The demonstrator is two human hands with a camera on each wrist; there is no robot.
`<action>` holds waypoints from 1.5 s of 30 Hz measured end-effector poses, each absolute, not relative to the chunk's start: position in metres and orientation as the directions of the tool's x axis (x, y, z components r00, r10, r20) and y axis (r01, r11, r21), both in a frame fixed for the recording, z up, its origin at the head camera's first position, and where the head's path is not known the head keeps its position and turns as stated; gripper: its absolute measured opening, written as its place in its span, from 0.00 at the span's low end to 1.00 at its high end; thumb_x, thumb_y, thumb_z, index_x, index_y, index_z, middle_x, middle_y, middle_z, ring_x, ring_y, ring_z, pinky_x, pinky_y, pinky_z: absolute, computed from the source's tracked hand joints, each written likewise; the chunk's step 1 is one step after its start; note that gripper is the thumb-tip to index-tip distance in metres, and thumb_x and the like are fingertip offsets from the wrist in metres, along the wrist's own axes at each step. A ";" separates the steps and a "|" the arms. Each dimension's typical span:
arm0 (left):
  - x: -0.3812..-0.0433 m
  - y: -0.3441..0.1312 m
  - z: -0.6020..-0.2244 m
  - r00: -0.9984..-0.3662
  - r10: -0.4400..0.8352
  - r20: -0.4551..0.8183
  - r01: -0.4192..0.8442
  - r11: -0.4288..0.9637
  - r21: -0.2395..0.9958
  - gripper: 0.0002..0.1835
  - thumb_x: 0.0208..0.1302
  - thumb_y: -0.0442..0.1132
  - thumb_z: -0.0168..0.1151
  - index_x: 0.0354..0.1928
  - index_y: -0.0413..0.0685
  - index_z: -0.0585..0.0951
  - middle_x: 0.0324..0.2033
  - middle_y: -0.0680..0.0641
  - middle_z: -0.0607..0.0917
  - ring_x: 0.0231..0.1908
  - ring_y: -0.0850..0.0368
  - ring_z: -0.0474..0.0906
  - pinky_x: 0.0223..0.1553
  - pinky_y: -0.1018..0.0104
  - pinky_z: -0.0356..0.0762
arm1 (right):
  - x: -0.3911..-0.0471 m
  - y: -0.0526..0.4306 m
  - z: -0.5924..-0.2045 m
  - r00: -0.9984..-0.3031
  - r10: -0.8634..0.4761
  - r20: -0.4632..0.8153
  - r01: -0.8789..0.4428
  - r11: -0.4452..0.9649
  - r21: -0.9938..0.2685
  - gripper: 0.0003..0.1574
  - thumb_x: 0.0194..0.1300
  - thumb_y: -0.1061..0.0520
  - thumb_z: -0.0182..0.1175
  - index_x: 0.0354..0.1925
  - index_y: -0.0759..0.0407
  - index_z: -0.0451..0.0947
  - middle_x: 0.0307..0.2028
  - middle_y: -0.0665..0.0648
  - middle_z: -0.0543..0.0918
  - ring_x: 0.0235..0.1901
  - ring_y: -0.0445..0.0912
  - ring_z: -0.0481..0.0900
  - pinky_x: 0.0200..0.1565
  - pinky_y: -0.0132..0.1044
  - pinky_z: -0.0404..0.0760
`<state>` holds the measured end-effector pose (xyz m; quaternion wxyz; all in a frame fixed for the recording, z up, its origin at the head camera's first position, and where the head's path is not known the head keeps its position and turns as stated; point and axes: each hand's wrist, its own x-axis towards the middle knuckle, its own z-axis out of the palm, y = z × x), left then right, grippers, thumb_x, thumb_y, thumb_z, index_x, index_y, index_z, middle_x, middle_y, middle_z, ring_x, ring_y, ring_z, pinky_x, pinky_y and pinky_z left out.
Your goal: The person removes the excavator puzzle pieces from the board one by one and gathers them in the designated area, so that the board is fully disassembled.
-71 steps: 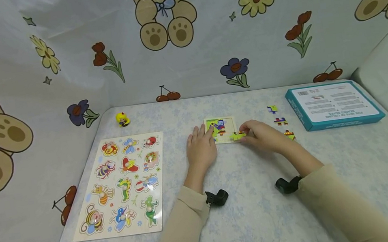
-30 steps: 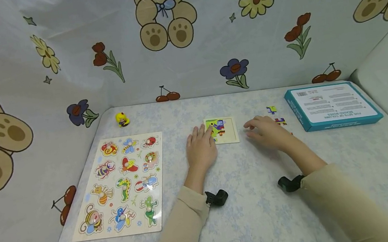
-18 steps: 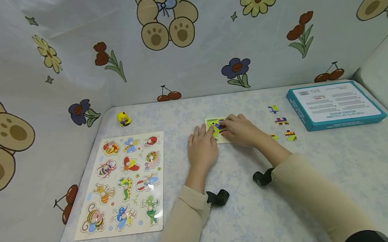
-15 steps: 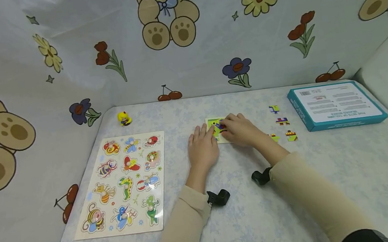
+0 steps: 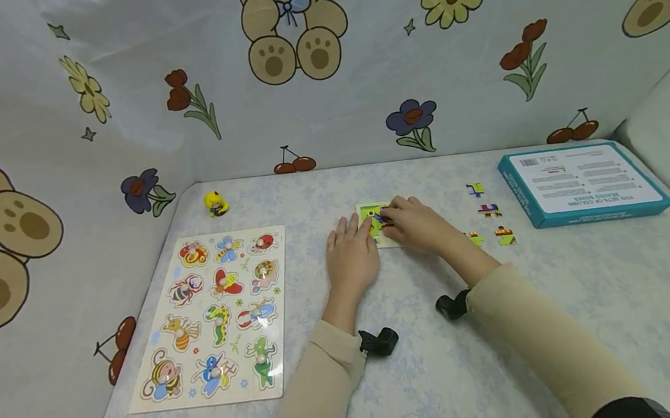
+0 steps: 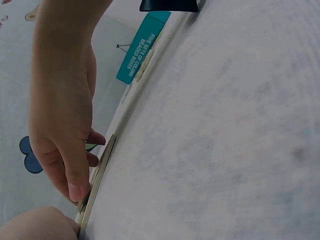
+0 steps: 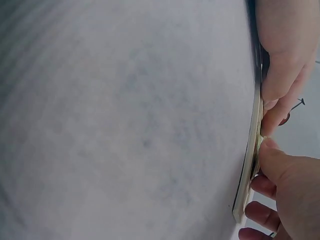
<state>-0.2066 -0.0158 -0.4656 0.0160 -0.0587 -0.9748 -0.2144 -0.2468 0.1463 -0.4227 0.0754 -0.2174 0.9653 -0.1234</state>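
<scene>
A small wooden puzzle board (image 5: 364, 212) with a green and purple picture lies on the table. My left hand (image 5: 350, 256) lies over its left edge, palm down, fingers straight and index fingertip on the picture. My right hand (image 5: 419, 227) covers the board's right side, where thumb and fingers pinch a purple puzzle piece (image 5: 384, 219). The left wrist view shows the right hand's thumb (image 6: 75, 182) pointing down at the board. Both hands' fingertips come close together over the board's edge (image 7: 242, 197) in the right wrist view.
Several loose puzzle pieces (image 5: 490, 210) lie right of my right hand. A teal box (image 5: 586, 183) stands at the back right. To the left are a large insect puzzle board (image 5: 230, 311) and a small yellow toy figure (image 5: 216, 203). A patterned cloth (image 5: 323, 119) hangs behind.
My right hand has put a green puzzle piece down on the table right of the board, then come back left onto the board and pinched the purple piece. My left hand stays put.
</scene>
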 end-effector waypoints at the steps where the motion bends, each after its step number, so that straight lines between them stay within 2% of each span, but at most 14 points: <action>1: -0.207 -0.016 -0.466 -0.993 0.107 0.056 0.120 0.901 0.417 0.25 0.80 0.50 0.34 0.74 0.65 0.64 0.77 0.53 0.59 0.78 0.51 0.48 0.78 0.49 0.46 | -0.246 0.146 -0.423 -0.893 -0.440 -0.094 -0.401 0.873 -0.277 0.32 0.74 0.47 0.55 0.70 0.59 0.68 0.61 0.60 0.74 0.58 0.56 0.71 0.62 0.53 0.73; 12: -0.206 -0.015 -0.465 -0.992 0.105 0.064 0.122 0.902 0.415 0.25 0.79 0.49 0.36 0.74 0.64 0.65 0.77 0.53 0.60 0.78 0.51 0.49 0.78 0.49 0.47 | -0.249 0.147 -0.424 -0.887 -0.448 -0.112 -0.391 0.857 -0.336 0.32 0.76 0.48 0.53 0.70 0.63 0.67 0.61 0.65 0.73 0.61 0.57 0.70 0.64 0.54 0.71; 20: -0.205 -0.015 -0.463 -0.992 0.106 0.064 0.124 0.898 0.423 0.25 0.79 0.49 0.36 0.74 0.63 0.65 0.77 0.52 0.60 0.78 0.50 0.49 0.78 0.48 0.47 | -0.251 0.149 -0.424 -0.883 -0.450 -0.132 -0.387 0.858 -0.338 0.34 0.74 0.48 0.55 0.71 0.63 0.65 0.62 0.64 0.72 0.62 0.57 0.69 0.66 0.53 0.70; 30: -0.206 -0.016 -0.464 -0.992 0.105 0.075 0.127 0.896 0.426 0.25 0.79 0.48 0.37 0.74 0.63 0.66 0.76 0.52 0.61 0.78 0.50 0.50 0.78 0.48 0.47 | -0.254 0.148 -0.424 -0.884 -0.456 -0.106 -0.387 0.838 -0.383 0.32 0.71 0.51 0.59 0.66 0.65 0.67 0.57 0.63 0.73 0.58 0.57 0.69 0.63 0.52 0.71; 33: -0.205 -0.016 -0.464 -0.991 0.105 0.077 0.128 0.896 0.425 0.25 0.79 0.49 0.37 0.74 0.63 0.66 0.76 0.52 0.61 0.78 0.50 0.50 0.78 0.48 0.47 | -0.255 0.148 -0.424 -0.890 -0.446 -0.098 -0.373 0.834 -0.407 0.31 0.69 0.51 0.61 0.65 0.62 0.67 0.56 0.63 0.73 0.59 0.57 0.69 0.63 0.52 0.71; 37: -0.205 -0.015 -0.464 -0.992 0.103 0.072 0.124 0.900 0.419 0.25 0.79 0.49 0.36 0.74 0.63 0.65 0.76 0.52 0.61 0.78 0.50 0.49 0.78 0.48 0.47 | -0.256 0.150 -0.425 -0.899 -0.431 -0.073 -0.354 0.817 -0.455 0.32 0.65 0.53 0.65 0.63 0.59 0.67 0.53 0.64 0.76 0.54 0.57 0.72 0.59 0.53 0.73; 41: -0.206 -0.015 -0.465 -0.993 0.101 0.059 0.116 0.902 0.416 0.25 0.79 0.49 0.35 0.74 0.64 0.64 0.77 0.53 0.60 0.78 0.51 0.48 0.78 0.49 0.46 | -0.256 0.151 -0.425 -0.905 -0.416 -0.084 -0.308 0.781 -0.543 0.30 0.64 0.55 0.66 0.61 0.56 0.68 0.46 0.63 0.81 0.41 0.52 0.78 0.46 0.46 0.79; 45: -0.207 -0.015 -0.466 -0.993 0.099 0.057 0.114 0.902 0.417 0.25 0.79 0.49 0.36 0.74 0.64 0.64 0.77 0.53 0.60 0.78 0.51 0.48 0.78 0.49 0.45 | -0.252 0.153 -0.423 -0.907 -0.406 -0.112 -0.255 0.742 -0.620 0.27 0.65 0.56 0.65 0.59 0.51 0.69 0.42 0.60 0.83 0.33 0.48 0.78 0.38 0.40 0.78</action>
